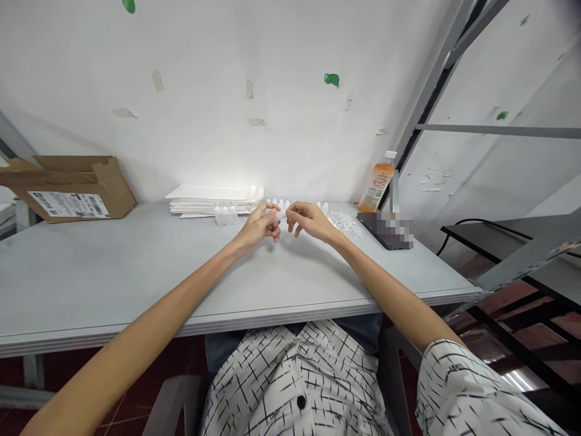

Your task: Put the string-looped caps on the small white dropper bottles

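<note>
My left hand point(262, 224) pinches a small translucent white plastic piece point(281, 214) above the table. My right hand point(310, 219) meets it from the other side, thumb and forefinger pinched at the piece's right end; whether they grip a separate small part there is too small to tell. Left of my hands stand a few small translucent plastic bottles point(226, 214) with narrow tops. Behind my fingers, partly hidden, runs a row of similar white pieces point(324, 208) along the wall. Beside my right hand lies a loose pile of small white plastic bits point(345, 223).
A stack of white sheets point(213, 197) lies against the wall, with an open cardboard box point(75, 188) farther left. An orange drink bottle point(377, 184) and a dark phone point(381, 230) are at the right. The grey table's front edge point(290, 312) runs before my lap.
</note>
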### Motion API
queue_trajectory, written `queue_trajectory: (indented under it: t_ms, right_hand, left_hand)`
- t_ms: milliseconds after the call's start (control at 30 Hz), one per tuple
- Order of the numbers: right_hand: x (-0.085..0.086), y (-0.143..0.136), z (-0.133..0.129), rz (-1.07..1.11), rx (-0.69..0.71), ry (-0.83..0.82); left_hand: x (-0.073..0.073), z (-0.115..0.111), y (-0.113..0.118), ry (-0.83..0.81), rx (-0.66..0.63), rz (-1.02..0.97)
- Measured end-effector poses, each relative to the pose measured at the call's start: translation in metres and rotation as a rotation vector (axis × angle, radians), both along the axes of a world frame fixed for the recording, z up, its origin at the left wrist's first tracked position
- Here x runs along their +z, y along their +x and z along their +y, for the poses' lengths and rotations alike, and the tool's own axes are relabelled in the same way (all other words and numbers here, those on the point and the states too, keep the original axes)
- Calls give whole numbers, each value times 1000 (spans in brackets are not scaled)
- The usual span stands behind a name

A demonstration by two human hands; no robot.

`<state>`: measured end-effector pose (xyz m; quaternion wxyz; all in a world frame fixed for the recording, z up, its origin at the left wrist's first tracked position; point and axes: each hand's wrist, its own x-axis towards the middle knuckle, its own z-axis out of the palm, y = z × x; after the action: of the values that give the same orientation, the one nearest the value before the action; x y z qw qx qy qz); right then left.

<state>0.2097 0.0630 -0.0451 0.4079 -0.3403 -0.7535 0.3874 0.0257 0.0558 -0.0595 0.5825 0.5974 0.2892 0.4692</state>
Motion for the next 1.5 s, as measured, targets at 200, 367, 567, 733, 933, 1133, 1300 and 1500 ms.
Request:
queue_trajectory:
  t_ms: [200,367,567,733,933,1133,1300,1500]
  right_hand:
    - [-5,4,4,-30,18,3]
    - [-7,6,7,-87,-2,46]
    - [-4,5,3,-24,34,26]
    - [-1,6,0,-127,4,100]
    - [-2,6,2,-238,-69,128]
    - [1,10,5,-190,-9,91]
    - [0,10,4,-164,43,-12]
    - [-7,7,8,-192,38,-28]
  left_hand:
    - [-1,-2,-1,116,-43,62]
    - [-2,-1,-3,175,-25,137]
    - [-1,1,-3,81,-35,106]
    - [-3,1,-3,83,-64,99]
    - [-6,-1,-3,198,-11,193]
    - [-2,-2,-4,151,-32,191]
    - [-1,-3,-4,109,-56,170]
    - [-3,-5,-3,131,-54,200]
